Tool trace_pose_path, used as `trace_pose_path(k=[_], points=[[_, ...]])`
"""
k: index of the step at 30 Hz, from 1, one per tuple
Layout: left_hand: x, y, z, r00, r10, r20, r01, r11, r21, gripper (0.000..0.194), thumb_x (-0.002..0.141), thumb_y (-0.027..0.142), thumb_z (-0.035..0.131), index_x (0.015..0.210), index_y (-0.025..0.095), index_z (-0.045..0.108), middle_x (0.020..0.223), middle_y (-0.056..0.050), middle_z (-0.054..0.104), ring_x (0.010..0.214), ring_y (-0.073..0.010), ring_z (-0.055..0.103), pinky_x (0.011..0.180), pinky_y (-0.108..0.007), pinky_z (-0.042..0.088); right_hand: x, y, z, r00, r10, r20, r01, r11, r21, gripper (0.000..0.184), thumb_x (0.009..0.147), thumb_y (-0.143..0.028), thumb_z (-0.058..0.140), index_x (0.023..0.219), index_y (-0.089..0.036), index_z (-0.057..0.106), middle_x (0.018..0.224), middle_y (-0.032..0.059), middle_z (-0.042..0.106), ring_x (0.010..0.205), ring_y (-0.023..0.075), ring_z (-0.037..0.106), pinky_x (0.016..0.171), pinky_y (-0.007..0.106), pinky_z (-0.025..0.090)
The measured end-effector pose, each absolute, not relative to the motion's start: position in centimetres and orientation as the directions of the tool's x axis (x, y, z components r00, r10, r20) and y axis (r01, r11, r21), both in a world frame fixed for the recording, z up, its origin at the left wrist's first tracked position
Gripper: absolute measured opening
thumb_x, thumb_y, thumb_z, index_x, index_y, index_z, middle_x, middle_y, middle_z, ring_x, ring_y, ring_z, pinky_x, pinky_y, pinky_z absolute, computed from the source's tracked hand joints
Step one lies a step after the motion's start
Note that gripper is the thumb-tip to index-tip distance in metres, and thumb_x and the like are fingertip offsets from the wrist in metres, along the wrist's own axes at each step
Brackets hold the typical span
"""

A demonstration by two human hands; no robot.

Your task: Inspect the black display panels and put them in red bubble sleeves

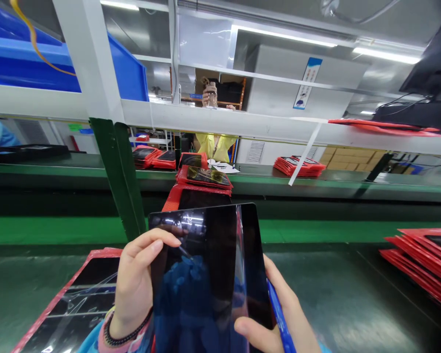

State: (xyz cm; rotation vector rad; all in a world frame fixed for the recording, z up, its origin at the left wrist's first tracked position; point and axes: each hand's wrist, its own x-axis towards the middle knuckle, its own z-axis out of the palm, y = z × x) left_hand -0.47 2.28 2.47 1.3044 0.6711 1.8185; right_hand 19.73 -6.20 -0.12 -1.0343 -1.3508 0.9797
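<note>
Black panel: the glossy black panel (202, 294) is in front of you, tilted up between your two hands, its lower end running out of view.
Left hand: your left hand (134, 274) is at the panel's upper left edge, index finger reaching over the glass and thumb close under it; whether those two tips pinch anything, you cannot tell from here.
Right hand: your right hand (297, 314) grips the panel's lower right side, thumb flat on the front and index finger along the edge.
Blue pen: a blue pen (280, 314) lies in that same right hand, along the panel's edge (so you have two things in one grip).
Clear film: a creased strip of clear film (240, 255) runs down the front, nearer the right edge, with your right thumb at its lower part.
Reflections: the glass shows you ceiling lights and a blue shape.
Lower left: a red-edged sleeve (64, 294) with dark, shiny, film-covered contents lies on the green bench (330, 294), beside your left arm.
Far right: a leaning pile of red sleeves (422, 264) sits well apart from your right hand.
Beyond the panel: a red stack (205, 177) with a dark top stands ahead of you; past it is a person in yellow (224, 146).
</note>
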Motion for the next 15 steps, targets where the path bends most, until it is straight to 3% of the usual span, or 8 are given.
trace_pose_path(k=[3,5,7,9,11,15], points=[[-0.4,2.0,2.5,-0.188,0.8,0.569,-0.264,-0.6,0.756,0.016,0.071,0.027,0.065,0.059,0.023,0.076,0.064,0.0,0.073,0.067,-0.0185,0.068,0.063,-0.023,0.052,19.9,-5.8,-1.6,0.049,0.821,0.569,0.252,0.541,-0.802,0.097,0.069,-0.04,0.081,0.149,-0.034,0.027,0.144,0.0074,0.051,0.128,0.034,0.05,0.1,0.042,0.048],[-0.4,1.8,2.6,-0.193,0.782,0.592,-0.236,-0.623,0.746,0.017,0.07,0.028,0.066,0.058,0.023,0.076,0.063,-0.001,0.073,0.067,-0.0202,0.069,0.062,-0.024,0.053,19.9,-5.8,-2.6,0.048,0.673,0.738,0.382,0.67,-0.637,0.092,0.077,-0.037,0.076,0.15,-0.04,0.02,0.154,0.0027,0.035,0.137,0.0314,0.037,0.108,0.046,0.039],[-0.5,1.6,2.7,-0.193,0.771,0.607,-0.213,-0.636,0.741,0.017,0.07,0.028,0.065,0.056,0.023,0.076,0.061,-0.002,0.073,0.066,-0.0209,0.069,0.06,-0.024,0.053,19.8,-5.9,-3.2,0.06,0.59,0.805,0.453,0.702,-0.549,0.083,0.083,-0.032,0.071,0.147,-0.048,0.02,0.155,-0.0054,0.03,0.14,0.0274,0.03,0.112,0.047,0.034],[-0.6,1.2,2.9,-0.191,0.754,0.629,-0.194,-0.657,0.729,0.017,0.069,0.026,0.065,0.056,0.024,0.076,0.057,-0.001,0.072,0.063,-0.0198,0.069,0.058,-0.023,0.053,19.9,-6.2,-3.5,0.058,0.595,0.801,0.468,0.693,-0.549,0.083,0.082,-0.027,0.072,0.143,-0.054,0.024,0.153,-0.0102,0.033,0.141,0.0255,0.028,0.111,0.046,0.036],[-0.8,0.7,3.0,-0.191,0.724,0.663,-0.161,-0.689,0.706,0.018,0.069,0.023,0.064,0.056,0.027,0.076,0.054,0.001,0.071,0.059,-0.0174,0.068,0.055,-0.02,0.053,20.3,-6.4,-3.5,0.036,0.628,0.777,0.455,0.682,-0.572,0.082,0.079,-0.021,0.073,0.14,-0.056,0.03,0.148,-0.0094,0.042,0.139,0.026,0.033,0.107,0.047,0.04],[-1.7,-0.5,2.5,-0.187,0.665,0.723,-0.044,-0.741,0.67,0.018,0.068,0.022,0.065,0.054,0.028,0.076,0.05,0.001,0.069,0.047,-0.0153,0.064,0.047,-0.019,0.051,21.6,-6.8,-3.6,0.041,0.697,0.716,0.443,0.629,-0.639,0.059,0.085,-0.014,0.063,0.132,-0.046,0.05,0.131,-0.0018,0.063,0.13,0.0264,0.047,0.107,0.049,0.039]])
